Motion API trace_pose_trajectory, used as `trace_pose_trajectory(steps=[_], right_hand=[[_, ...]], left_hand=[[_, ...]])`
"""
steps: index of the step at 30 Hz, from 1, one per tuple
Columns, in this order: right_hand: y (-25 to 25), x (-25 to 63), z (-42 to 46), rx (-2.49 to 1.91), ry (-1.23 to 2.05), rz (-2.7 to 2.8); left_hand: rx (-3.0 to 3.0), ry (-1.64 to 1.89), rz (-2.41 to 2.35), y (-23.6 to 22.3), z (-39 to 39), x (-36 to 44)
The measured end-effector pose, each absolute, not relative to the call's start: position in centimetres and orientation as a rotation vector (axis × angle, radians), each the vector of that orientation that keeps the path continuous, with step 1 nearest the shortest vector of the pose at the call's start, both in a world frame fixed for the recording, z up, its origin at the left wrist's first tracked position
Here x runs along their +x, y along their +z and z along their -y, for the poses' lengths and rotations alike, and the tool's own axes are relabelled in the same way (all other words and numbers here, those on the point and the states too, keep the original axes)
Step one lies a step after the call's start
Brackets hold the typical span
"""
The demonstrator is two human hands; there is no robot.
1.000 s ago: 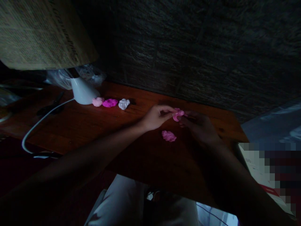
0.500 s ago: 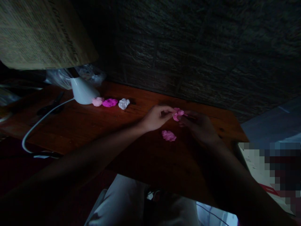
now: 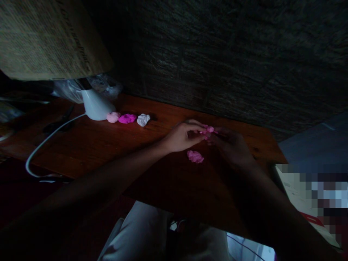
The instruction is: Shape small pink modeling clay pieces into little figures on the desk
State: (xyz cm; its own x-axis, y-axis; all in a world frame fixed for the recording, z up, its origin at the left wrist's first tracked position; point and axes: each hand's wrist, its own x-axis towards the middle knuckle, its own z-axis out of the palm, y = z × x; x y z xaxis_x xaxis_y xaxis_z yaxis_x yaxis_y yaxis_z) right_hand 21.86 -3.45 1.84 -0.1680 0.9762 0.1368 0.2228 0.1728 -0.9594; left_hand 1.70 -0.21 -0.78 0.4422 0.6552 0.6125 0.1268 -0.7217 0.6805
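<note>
Between the fingertips of both hands is a small piece of pink modelling clay (image 3: 209,129), thin and uneven in shape. My left hand (image 3: 181,136) pinches it from the left, thumb and fingers curled. From the right, my right hand (image 3: 233,145) grips its other side; this hand is in shadow and its fingers are partly hidden. Just below the hands, a rough lump of pink clay (image 3: 195,156) lies on the wooden table (image 3: 163,177). Farther left sit a pale pink lump (image 3: 113,117), a magenta lump (image 3: 127,118) and a white lump (image 3: 143,119) in a row.
A lamp with a white base (image 3: 96,105) and a printed shade (image 3: 54,40) stands at the left, its white cord (image 3: 40,145) curving over the table edge. Behind it is a clear plastic bag (image 3: 108,87). Dark scissors (image 3: 58,123) lie nearby. A dark textured wall (image 3: 217,58) backs the table.
My left hand has shifted slightly to the right, its fingers now covering more of the pink clay piece. The held piece has turned a little. The lumps on the table have not moved.
</note>
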Motion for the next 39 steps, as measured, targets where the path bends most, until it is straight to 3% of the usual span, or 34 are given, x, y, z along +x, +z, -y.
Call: trace_pose_trajectory(steps=[16, 39], right_hand=[[2.03, 21.79, 3.51, -1.214, 1.093, 1.470], [1.37, 21.67, 3.73, -1.157, 1.055, 1.410]], left_hand=[[2.150, 1.228, -0.774, -0.62, 0.87, 2.02], [2.262, 1.258, -0.589, -0.46, 0.94, 1.82]])
